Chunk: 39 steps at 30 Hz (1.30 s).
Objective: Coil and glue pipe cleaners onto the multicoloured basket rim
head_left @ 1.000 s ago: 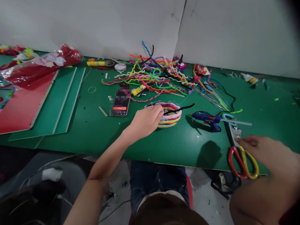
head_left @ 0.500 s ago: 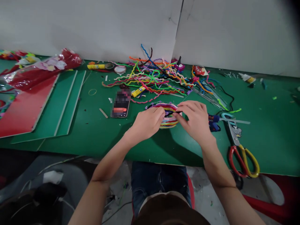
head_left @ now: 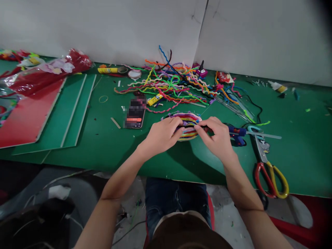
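A round piece of colourful pipe cleaners (head_left: 188, 137) in striped curves lies on the green table between my hands. Across its middle runs a black pipe cleaner (head_left: 190, 126). My left hand (head_left: 167, 133) pinches the black strand at the left, thumb against fingers. From the other side, my right hand (head_left: 214, 131) pinches the same strand between thumb and forefinger. Part of the striped piece is hidden behind both hands. Just beyond my right hand lies a blue glue gun (head_left: 237, 133) with a clear glue stick in its back.
Loose pipe cleaners (head_left: 176, 84) are heaped at the back. A phone (head_left: 135, 112) lies left of my hands, big scissors (head_left: 267, 169) at the front right edge. Red and green boards (head_left: 74, 117) and a plastic-wrapped red bundle (head_left: 49, 76) occupy the left.
My right hand has lowered slightly and its fingers have drawn closer in. More of the black strand shows between my hands. The left thumb has shifted forward. The camera view has tilted slightly.
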### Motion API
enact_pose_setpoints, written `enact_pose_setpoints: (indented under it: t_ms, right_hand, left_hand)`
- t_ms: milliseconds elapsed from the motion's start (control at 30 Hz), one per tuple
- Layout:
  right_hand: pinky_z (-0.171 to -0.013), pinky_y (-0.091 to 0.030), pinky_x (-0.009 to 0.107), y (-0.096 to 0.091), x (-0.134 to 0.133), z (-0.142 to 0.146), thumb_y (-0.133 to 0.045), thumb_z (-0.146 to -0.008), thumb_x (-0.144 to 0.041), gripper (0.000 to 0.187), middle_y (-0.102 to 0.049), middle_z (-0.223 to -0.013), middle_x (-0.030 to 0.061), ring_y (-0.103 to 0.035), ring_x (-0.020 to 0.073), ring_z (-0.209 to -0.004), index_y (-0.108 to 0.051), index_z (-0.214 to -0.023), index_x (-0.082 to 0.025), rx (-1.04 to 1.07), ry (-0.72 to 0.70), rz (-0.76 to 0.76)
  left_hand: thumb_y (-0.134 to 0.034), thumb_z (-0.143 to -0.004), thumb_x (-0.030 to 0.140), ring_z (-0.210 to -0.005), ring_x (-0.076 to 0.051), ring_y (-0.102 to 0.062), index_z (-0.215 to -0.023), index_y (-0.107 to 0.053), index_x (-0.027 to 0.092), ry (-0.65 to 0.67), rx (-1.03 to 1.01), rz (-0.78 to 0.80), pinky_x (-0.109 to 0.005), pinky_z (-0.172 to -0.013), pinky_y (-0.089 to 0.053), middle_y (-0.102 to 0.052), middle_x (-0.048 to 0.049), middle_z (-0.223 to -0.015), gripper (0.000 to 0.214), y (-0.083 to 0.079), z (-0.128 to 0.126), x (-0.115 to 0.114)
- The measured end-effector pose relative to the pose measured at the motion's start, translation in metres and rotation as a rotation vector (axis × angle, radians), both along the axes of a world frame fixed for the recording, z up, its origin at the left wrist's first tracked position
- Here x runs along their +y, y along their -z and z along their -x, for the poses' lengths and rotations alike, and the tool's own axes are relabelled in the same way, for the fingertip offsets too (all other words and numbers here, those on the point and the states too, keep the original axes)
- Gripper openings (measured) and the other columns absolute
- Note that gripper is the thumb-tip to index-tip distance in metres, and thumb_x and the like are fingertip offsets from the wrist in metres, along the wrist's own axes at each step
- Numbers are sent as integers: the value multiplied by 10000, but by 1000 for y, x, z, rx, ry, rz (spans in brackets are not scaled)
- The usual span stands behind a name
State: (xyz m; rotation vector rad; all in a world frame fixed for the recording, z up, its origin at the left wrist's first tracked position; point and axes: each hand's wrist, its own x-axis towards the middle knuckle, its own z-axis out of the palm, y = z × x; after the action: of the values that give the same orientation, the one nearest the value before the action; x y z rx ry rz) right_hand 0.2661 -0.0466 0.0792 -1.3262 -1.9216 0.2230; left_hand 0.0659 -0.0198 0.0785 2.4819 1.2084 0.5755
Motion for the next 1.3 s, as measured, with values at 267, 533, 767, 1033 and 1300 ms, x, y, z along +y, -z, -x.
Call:
enact_pose_setpoints:
  t_ms: [267, 533, 767, 1033, 1300]
  right_hand:
    - [-610, -363, 274, 5, 1, -4, -605, -861, -319, 185, -557, -637, -9, -494, 131, -633, -625, -721, -199, 58, -23, 140]
    - [-590, -361, 266, 7, 6, -6, -624, -820, -293, 170, -550, -631, -12, -486, 122, -612, -607, -684, -193, 97, -13, 204]
    - [-555, -360, 238, 8, 7, -12, -679, -780, -347, 220, -598, -698, -27, -492, 108, -593, -564, -906, -208, 216, 46, 292]
    - [-569, -344, 241, 16, 13, -22, -621, -836, -432, 247, -566, -695, -24, -456, 98, -592, -615, -896, -193, 165, -37, 345]
    - [-534, -307, 239, 16, 15, -10, -626, -815, -392, 224, -494, -635, -41, -383, 84, -552, -546, -754, -192, 270, 8, 366]
  left_hand:
    - [-443, -919, 256, -928, -190, -628, -996, -537, 196, 3, -31, 93, -325, -771, -495, -670, -40, -990, 136, 0, 4, 2]
    - [-581, -864, 289, -978, -188, -628, -1067, -494, 197, 23, -144, 65, -334, -840, -509, -644, -50, -1048, 239, 6, 3, 1]
    - [-512, -923, 238, -918, -144, -596, -964, -525, 188, 144, -254, -19, -284, -810, -505, -623, -44, -973, 66, 14, 5, 4]
    - [-512, -931, 224, -1129, -191, -547, -990, -577, 195, 81, -227, -217, -400, -1008, -447, -600, -75, -1142, 92, 14, 4, 10]
    - [-550, -913, 369, -1234, -242, -505, -1140, -489, 212, 25, -193, -250, -470, -1061, -412, -554, -105, -1270, 283, 26, -1, 9]
